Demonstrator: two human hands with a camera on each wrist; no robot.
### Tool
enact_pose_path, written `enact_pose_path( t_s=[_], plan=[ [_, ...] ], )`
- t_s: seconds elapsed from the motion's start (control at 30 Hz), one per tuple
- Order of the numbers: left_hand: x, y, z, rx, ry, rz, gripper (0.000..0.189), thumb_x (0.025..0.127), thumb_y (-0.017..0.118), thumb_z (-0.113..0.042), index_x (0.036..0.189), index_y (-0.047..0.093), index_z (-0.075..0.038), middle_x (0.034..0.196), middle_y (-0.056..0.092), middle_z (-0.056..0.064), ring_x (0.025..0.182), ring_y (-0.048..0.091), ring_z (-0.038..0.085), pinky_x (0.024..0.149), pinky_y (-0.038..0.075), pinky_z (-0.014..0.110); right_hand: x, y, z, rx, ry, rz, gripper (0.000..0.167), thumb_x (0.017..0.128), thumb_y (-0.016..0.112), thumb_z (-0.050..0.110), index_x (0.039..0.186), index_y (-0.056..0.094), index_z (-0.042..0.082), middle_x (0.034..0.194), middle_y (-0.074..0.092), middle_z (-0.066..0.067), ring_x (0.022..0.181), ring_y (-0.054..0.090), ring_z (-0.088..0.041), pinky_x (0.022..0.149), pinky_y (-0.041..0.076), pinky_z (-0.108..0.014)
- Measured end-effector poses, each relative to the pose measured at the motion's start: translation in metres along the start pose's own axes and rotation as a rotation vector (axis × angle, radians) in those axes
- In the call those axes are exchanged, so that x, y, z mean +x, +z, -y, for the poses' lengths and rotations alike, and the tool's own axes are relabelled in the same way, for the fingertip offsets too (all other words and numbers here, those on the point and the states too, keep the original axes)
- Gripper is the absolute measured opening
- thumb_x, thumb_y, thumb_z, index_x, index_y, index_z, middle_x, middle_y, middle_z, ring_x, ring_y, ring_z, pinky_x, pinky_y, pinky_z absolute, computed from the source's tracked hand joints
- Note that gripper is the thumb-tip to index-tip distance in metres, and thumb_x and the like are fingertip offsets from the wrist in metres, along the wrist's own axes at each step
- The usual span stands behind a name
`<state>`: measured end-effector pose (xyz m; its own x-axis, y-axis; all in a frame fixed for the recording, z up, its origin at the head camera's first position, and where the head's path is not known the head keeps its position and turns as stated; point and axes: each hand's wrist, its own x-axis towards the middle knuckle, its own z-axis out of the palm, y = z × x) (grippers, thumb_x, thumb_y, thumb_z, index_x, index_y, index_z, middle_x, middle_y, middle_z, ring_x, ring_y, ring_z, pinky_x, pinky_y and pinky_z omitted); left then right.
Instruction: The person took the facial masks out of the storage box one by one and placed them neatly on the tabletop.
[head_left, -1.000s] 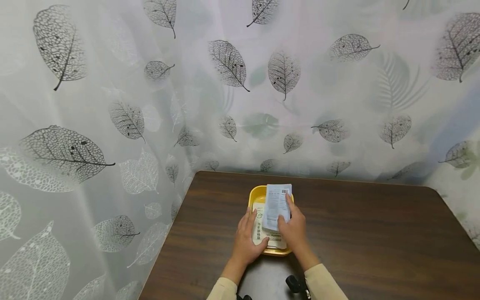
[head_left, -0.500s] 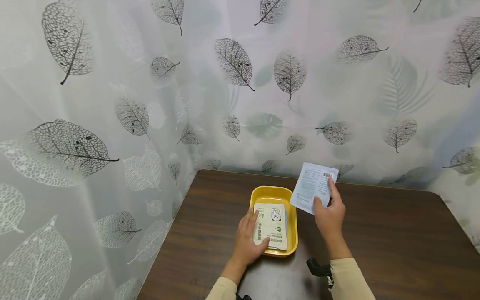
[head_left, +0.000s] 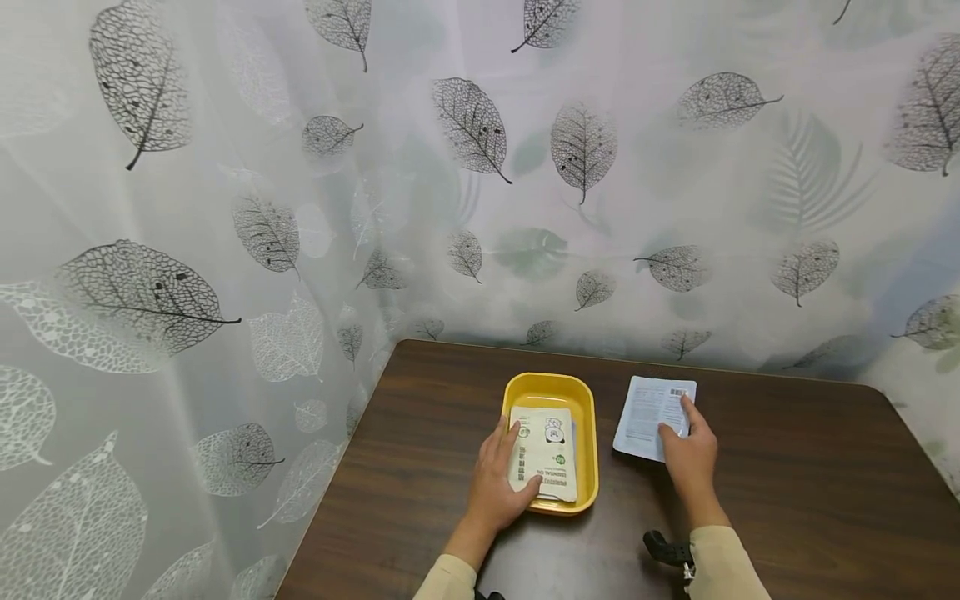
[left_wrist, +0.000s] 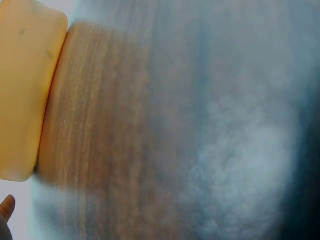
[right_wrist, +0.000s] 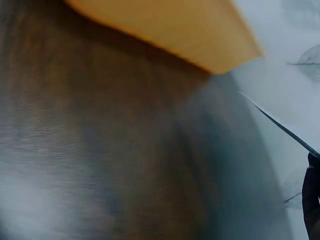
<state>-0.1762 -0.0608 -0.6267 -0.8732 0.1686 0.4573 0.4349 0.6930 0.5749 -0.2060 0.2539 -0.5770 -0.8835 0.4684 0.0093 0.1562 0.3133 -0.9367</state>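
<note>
In the head view my right hand (head_left: pixel 692 462) pinches a pale blue printed packet (head_left: pixel 651 417) to the right of a yellow tray (head_left: pixel 588 417). The packet's barcode corner lies by my fingertips; in the right wrist view this packet (right_wrist: pixel 285 131) appears edge-on, tilted over the table. My left hand (head_left: pixel 497 483) rests at the tray's left side, fingers extended over the rim and thumb spread over a cream packet (head_left: pixel 543 454) inside. That packet bears green print and a panda drawing. Under its right edge shows a sliver of something bluish.
The dark wood-grain table (head_left: pixel 810 483) extends to the right and front. Behind and left hangs a leaf-patterned curtain (head_left: pixel 450 208). A black strap piece (head_left: pixel 663 548) sits at my right wrist. The tray's wall (left_wrist: pixel 27 90) stands close in the left wrist view.
My right hand has lifted the pale blue packet out of the tray, carried it right, then lowered it toward the table. The cream packet is uncovered. My left hand has stayed by the tray.
</note>
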Motion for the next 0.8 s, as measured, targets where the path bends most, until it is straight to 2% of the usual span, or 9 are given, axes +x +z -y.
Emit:
enact_pose_path(
  t_s=[0.13, 0.2, 0.3, 0.37, 0.43, 0.53, 0.63, 0.7, 0.8],
  plan=[
    [-0.001, 0.001, 0.002, -0.003, -0.003, 0.007, 0.087, 0.079, 0.075, -0.042, 0.155, 0.043, -0.013, 0.165, 0.036, 0.012, 0.139, 0.047, 0.036, 0.104, 0.047, 0.057, -0.001, 0.009, -0.019, -0.005, 0.005, 0.044, 0.069, 0.094, 0.058, 0.002, 0.159, 0.035, 0.007, 0.156, 0.046, -0.024, 0.119, 0.055, -0.023, 0.074, 0.034, 0.000],
    [-0.001, 0.002, 0.002, 0.003, -0.001, 0.004, 0.087, 0.080, 0.076, -0.042, 0.155, 0.043, -0.013, 0.165, 0.036, 0.012, 0.138, 0.048, 0.036, 0.103, 0.048, 0.057, 0.000, 0.012, -0.026, -0.021, 0.006, 0.073, 0.070, 0.094, 0.058, 0.001, 0.159, 0.034, 0.008, 0.158, 0.044, -0.023, 0.123, 0.054, -0.026, 0.081, 0.036, -0.006],
    [-0.001, 0.002, 0.002, 0.012, 0.003, 0.003, 0.087, 0.079, 0.076, -0.042, 0.155, 0.043, -0.013, 0.165, 0.036, 0.013, 0.137, 0.048, 0.036, 0.102, 0.049, 0.056, 0.000, 0.013, -0.034, -0.059, 0.011, 0.138, 0.072, 0.095, 0.058, 0.002, 0.161, 0.029, 0.009, 0.162, 0.037, -0.024, 0.133, 0.049, -0.038, 0.099, 0.043, -0.028],
    [-0.002, 0.003, 0.002, 0.013, -0.003, 0.006, 0.087, 0.080, 0.076, -0.042, 0.155, 0.043, -0.014, 0.165, 0.036, 0.013, 0.136, 0.048, 0.035, 0.102, 0.049, 0.057, 0.001, 0.013, -0.039, -0.097, 0.009, 0.178, 0.073, 0.096, 0.058, 0.005, 0.162, 0.027, 0.008, 0.163, 0.032, -0.026, 0.138, 0.045, -0.042, 0.108, 0.040, -0.048],
    [-0.002, 0.003, 0.002, 0.010, -0.007, 0.010, 0.087, 0.080, 0.075, -0.042, 0.155, 0.043, -0.014, 0.165, 0.036, 0.012, 0.137, 0.048, 0.035, 0.102, 0.048, 0.057, 0.001, 0.013, -0.043, -0.141, 0.003, 0.216, 0.074, 0.097, 0.057, 0.009, 0.163, 0.023, 0.007, 0.163, 0.030, -0.029, 0.141, 0.041, -0.047, 0.114, 0.033, -0.060],
    [-0.002, 0.002, 0.002, 0.003, -0.006, 0.009, 0.086, 0.080, 0.075, -0.041, 0.155, 0.043, -0.014, 0.165, 0.035, 0.013, 0.137, 0.048, 0.035, 0.103, 0.048, 0.057, 0.003, 0.013, -0.048, -0.237, -0.035, 0.266, 0.075, 0.098, 0.056, 0.016, 0.163, 0.020, 0.006, 0.162, 0.029, -0.032, 0.143, 0.037, -0.051, 0.116, 0.029, -0.065],
    [-0.002, 0.001, 0.002, -0.001, -0.001, 0.001, 0.086, 0.079, 0.075, -0.040, 0.155, 0.044, -0.014, 0.165, 0.036, 0.013, 0.136, 0.049, 0.036, 0.102, 0.048, 0.057, 0.006, 0.017, -0.053, -0.342, -0.125, 0.299, 0.075, 0.100, 0.053, 0.021, 0.162, 0.018, 0.001, 0.163, 0.026, -0.034, 0.147, 0.030, -0.053, 0.118, 0.020, -0.066],
    [-0.002, 0.001, 0.002, 0.001, -0.001, -0.001, 0.086, 0.079, 0.075, -0.040, 0.155, 0.044, -0.014, 0.165, 0.037, 0.014, 0.135, 0.050, 0.036, 0.102, 0.048, 0.057, 0.007, 0.020, -0.055, -0.401, -0.188, 0.293, 0.073, 0.100, 0.053, 0.022, 0.160, 0.020, -0.003, 0.163, 0.023, -0.034, 0.149, 0.025, -0.054, 0.118, 0.015, -0.067],
    [-0.002, 0.001, 0.002, 0.001, -0.004, 0.007, 0.085, 0.080, 0.075, -0.040, 0.154, 0.045, -0.014, 0.164, 0.037, 0.014, 0.134, 0.050, 0.036, 0.102, 0.048, 0.056, 0.007, 0.025, -0.058, -0.461, -0.237, 0.264, 0.073, 0.098, 0.054, 0.022, 0.158, 0.023, -0.008, 0.164, 0.020, -0.034, 0.150, 0.022, -0.055, 0.115, 0.012, -0.068]
  ],
)
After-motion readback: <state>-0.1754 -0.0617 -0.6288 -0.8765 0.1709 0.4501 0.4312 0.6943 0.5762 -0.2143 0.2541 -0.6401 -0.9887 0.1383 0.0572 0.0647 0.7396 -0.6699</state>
